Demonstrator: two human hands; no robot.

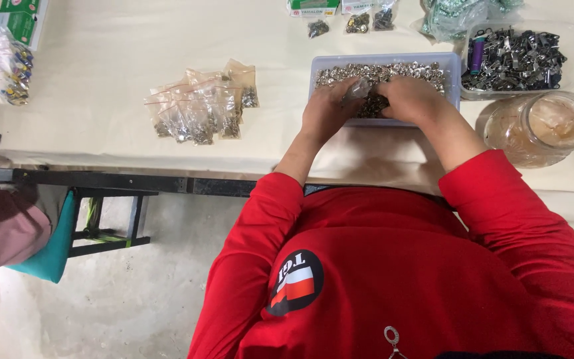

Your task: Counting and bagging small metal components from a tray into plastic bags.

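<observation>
Both hands, left hand (pixel 327 110) and right hand (pixel 410 98), pinch a small clear bag (pixel 359 90) between them over the fastener tray (pixel 385 61), upper centre.

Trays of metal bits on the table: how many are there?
2. One tray lies under both hands, by the left hand and right hand; a clear tray sits right of it. Others may be out of view.

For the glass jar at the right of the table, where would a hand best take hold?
Grip the glass jar around its round side wall, just below the rim, probably coming in from the right. It seems to stand upright with its wide mouth open, so a wrap grasp suits it; the tray of dark metal clips crowds its far side.
</observation>
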